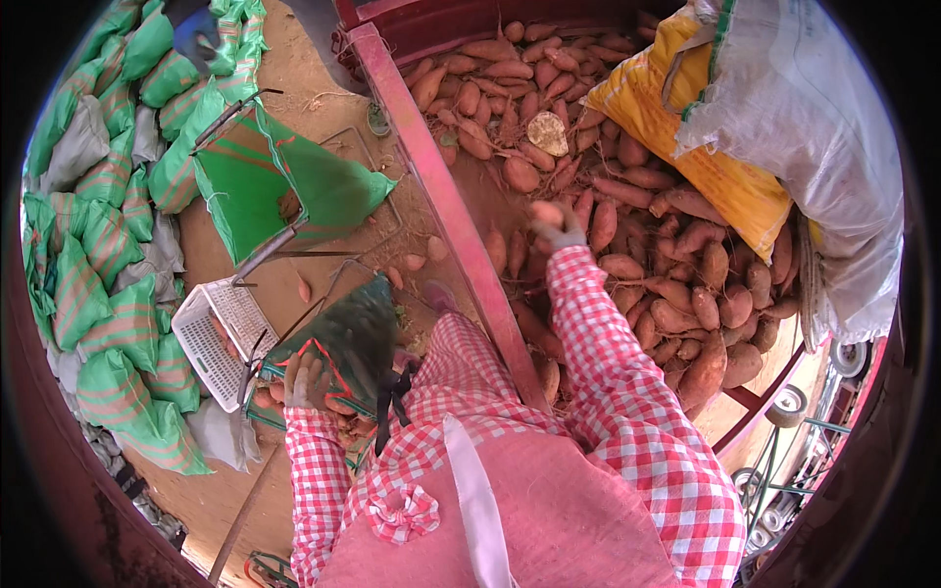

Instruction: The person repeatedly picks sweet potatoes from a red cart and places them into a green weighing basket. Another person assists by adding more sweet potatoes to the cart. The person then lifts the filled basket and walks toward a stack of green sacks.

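Note:
My right hand (pixel 564 234), in a pale glove, grips a sweet potato (pixel 546 214), slightly blurred, above a large heap of sweet potatoes (pixel 669 301). The heap lies in a red metal bed with a long rail (pixel 448 198) along its near side. My left hand (pixel 305 384) has its fingers extended and apart, with nothing visible in them. It is over the mouth of a dark green mesh bag (pixel 353 323) with a red cord. More sweet potatoes (pixel 342 408) show below that hand, partly hidden by it and the sleeve.
A green woven bag (pixel 242 195) hangs open on a metal frame (pixel 283 235). Beside it is a white plastic crate (pixel 206 360). Filled green sacks (pixel 110 316) line the left. White and orange sacks (pixel 801 147) cover part of the heap. Another person's gloved hand (pixel 197 40) shows top left.

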The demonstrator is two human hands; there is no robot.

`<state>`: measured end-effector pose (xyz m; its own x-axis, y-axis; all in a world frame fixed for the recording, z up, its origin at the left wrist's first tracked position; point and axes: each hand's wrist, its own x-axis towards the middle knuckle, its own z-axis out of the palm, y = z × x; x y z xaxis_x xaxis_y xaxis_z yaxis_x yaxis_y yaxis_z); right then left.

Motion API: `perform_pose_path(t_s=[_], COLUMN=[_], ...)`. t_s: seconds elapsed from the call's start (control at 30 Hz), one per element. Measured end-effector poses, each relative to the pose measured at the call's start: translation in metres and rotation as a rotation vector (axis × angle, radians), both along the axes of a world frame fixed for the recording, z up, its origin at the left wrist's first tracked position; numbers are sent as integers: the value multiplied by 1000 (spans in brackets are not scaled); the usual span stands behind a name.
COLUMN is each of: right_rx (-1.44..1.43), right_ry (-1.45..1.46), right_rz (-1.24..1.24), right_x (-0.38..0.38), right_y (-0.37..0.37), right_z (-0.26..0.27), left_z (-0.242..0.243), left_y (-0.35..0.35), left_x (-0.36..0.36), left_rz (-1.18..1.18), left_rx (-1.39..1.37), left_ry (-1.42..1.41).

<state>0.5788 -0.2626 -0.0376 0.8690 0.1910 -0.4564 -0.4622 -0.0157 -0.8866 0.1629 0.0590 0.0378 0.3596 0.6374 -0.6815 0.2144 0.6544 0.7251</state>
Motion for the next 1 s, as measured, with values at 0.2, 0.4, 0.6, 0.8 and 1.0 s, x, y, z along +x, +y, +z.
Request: perform_pose_path(t_s=[0.2, 0.4, 0.6, 0.8, 1.0], right_rx=[143, 128, -253, -1309, -1412], right_ry=[-438, -1233, -710, -332, -216], right_rz=[332, 1088, 528, 754, 625], right_x=[-51, -147, -93, -38, -42], right_y=[51, 125, 70, 57, 76], right_z=[152, 210, 146, -20, -77], left_z=[54, 83, 73, 57, 40], left_y=[-43, -81, -81, -58, -56], left_x=[84, 113, 63, 24, -4], left_rz=[-344, -130, -284, -65, -44], left_rx=[-319, -583, -713, -577, -134], left_ry=[-663, -650, -855, -728, -597])
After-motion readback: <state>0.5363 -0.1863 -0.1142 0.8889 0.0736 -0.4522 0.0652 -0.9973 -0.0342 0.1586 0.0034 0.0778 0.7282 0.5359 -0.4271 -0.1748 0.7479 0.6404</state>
